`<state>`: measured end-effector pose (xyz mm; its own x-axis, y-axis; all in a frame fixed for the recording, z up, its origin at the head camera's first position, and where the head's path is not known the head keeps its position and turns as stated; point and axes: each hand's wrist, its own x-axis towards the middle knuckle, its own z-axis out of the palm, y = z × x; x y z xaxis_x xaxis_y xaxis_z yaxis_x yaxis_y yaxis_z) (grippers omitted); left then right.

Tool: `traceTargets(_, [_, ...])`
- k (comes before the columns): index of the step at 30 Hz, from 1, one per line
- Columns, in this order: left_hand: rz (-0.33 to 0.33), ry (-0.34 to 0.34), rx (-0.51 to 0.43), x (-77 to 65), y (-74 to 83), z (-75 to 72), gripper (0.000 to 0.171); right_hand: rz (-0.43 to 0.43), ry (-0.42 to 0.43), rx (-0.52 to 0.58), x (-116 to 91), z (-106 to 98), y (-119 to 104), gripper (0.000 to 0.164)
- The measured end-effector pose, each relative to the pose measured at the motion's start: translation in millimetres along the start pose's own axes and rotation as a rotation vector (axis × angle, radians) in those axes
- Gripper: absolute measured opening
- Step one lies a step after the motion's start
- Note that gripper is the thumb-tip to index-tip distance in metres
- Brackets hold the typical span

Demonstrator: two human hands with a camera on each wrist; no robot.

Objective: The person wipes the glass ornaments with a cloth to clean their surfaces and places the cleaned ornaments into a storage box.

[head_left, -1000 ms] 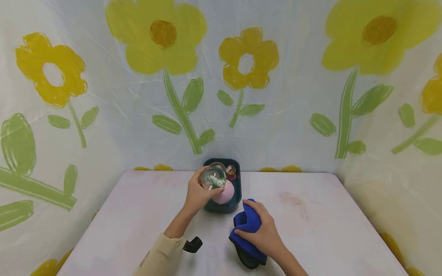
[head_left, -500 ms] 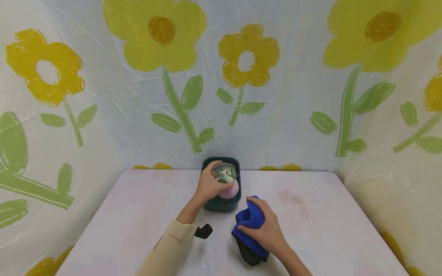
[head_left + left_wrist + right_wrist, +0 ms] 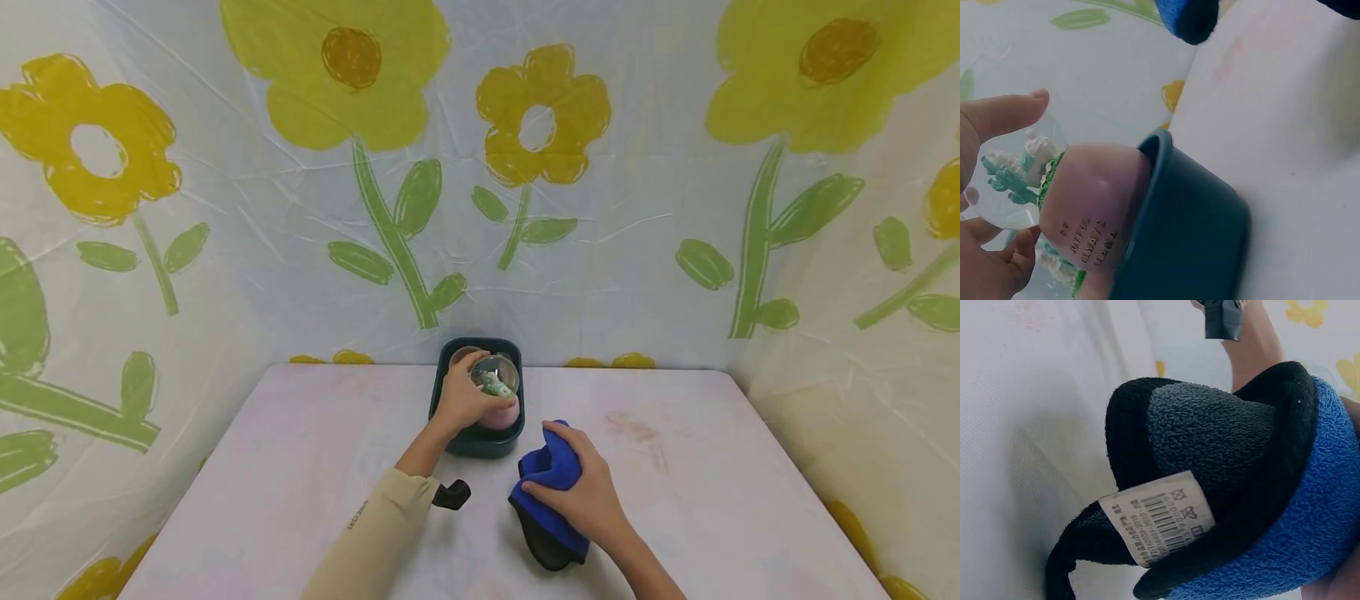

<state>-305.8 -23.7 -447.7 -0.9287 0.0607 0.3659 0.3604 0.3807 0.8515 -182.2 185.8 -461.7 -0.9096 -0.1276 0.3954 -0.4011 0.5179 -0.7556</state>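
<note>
My left hand (image 3: 460,400) grips the clear dome of a snow globe (image 3: 495,377) over the dark teal bin (image 3: 482,447). White and green figures show inside the dome. Its pink base (image 3: 1094,203), with raised lettering, points down into the bin's mouth in the left wrist view; whether it touches the bottom is hidden. A second snow globe (image 3: 1057,267) sits beside it. To the right of the bin, my right hand (image 3: 591,492) holds a folded cloth (image 3: 553,467), blue outside and dark grey inside with black edging. A white printed label (image 3: 1160,519) hangs from the cloth.
The bin stands at the back of a pale table (image 3: 337,450), against a flower-printed curtain (image 3: 622,275). Black wrist gear (image 3: 452,495) sticks out from my left sleeve (image 3: 382,525). Curtain panels also close off both sides.
My left hand has moved right with the snow globe and lowered it into the bin's mouth. The right hand and its cloth have shifted only slightly in view.
</note>
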Motion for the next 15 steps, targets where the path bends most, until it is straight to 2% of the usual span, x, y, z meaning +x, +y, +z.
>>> traceTargets(9, [-0.026,0.029,-0.026,-4.3,-11.7,3.7,0.085,0.068,-0.022,0.014,-2,-1,-1,0.079])
traceTargets(15, [-0.038,0.043,-0.057,-3.8,-15.1,6.6,0.08,0.075,-0.021,0.009,-2,-2,0,0.077])
